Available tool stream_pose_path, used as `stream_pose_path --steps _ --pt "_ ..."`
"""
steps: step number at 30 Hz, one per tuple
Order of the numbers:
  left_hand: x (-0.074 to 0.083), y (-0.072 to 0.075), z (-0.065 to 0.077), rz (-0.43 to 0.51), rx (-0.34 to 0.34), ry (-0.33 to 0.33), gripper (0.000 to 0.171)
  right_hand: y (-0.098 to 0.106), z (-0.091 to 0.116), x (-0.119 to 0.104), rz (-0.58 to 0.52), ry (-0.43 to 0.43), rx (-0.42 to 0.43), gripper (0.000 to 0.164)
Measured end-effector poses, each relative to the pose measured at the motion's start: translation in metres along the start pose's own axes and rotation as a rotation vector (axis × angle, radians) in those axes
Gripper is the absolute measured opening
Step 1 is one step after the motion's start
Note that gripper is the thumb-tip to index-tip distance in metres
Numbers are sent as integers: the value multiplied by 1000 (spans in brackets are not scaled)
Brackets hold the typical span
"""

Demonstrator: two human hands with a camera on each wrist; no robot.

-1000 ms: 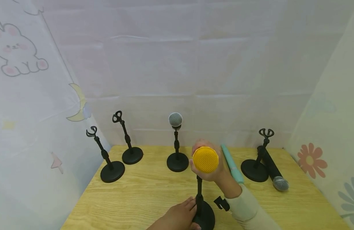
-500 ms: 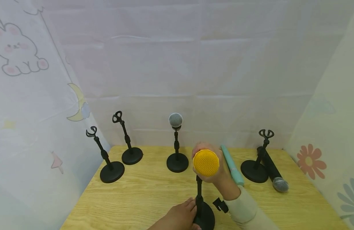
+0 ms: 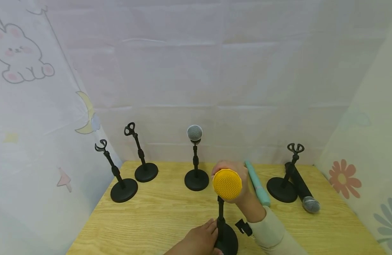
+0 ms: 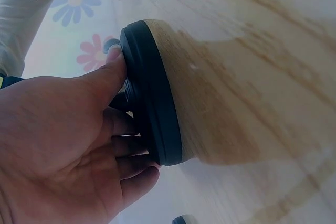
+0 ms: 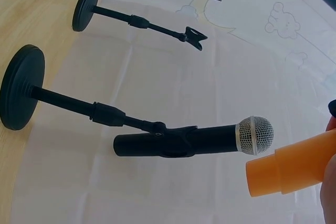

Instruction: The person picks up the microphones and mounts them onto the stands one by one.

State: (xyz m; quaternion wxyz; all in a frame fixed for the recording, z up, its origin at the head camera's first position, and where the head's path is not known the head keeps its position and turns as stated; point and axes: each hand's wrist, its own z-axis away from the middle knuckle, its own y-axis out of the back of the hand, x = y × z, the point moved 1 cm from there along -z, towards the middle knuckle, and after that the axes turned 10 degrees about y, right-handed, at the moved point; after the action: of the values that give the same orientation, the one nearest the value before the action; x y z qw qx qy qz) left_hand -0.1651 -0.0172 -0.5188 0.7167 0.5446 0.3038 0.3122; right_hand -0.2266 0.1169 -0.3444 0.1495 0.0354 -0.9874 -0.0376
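Note:
My right hand (image 3: 237,177) grips a microphone with a yellow head (image 3: 227,184) above the nearest black stand. Its orange handle (image 5: 291,163) sticks out past the hand in the right wrist view. The stand's clip is hidden behind hand and microphone, so I cannot tell whether the handle sits in it. Down at the table, my left hand (image 3: 200,237) holds the round base (image 3: 227,241) of that microphone stand. In the left wrist view, its thumb rests at one edge of the base (image 4: 152,93) and the fingers near the opposite edge.
Behind stands another stand holding a silver-headed microphone (image 3: 194,132). Two bare stands (image 3: 124,189) (image 3: 146,172) are at left, one (image 3: 282,189) at right beside a lying black microphone (image 3: 302,186). A mint-green stick-like object (image 3: 257,184) lies by my right forearm. Curtains edge the wooden table (image 3: 145,223).
My right hand and the yellow microphone have sunk slightly, down and toward me. The left hand stays on the stand's base, and the other things keep their places.

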Motion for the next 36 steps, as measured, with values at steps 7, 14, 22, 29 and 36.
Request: stream_pose_path --steps 7,14,22,29,36 --pt "2 1 1 -20 -7 7 73 2 4 -2 79 -40 -41 27" --pt "1 -1 -1 -19 -22 15 74 2 3 -2 99 -34 -50 28" --pt "3 1 1 -13 -21 30 74 4 5 4 -93 84 -35 24" --pt "7 4 4 -5 -24 57 76 10 8 -7 -180 -238 -170 21" --pt "11 1 0 -51 -23 86 79 16 5 -19 -179 -452 -238 20"
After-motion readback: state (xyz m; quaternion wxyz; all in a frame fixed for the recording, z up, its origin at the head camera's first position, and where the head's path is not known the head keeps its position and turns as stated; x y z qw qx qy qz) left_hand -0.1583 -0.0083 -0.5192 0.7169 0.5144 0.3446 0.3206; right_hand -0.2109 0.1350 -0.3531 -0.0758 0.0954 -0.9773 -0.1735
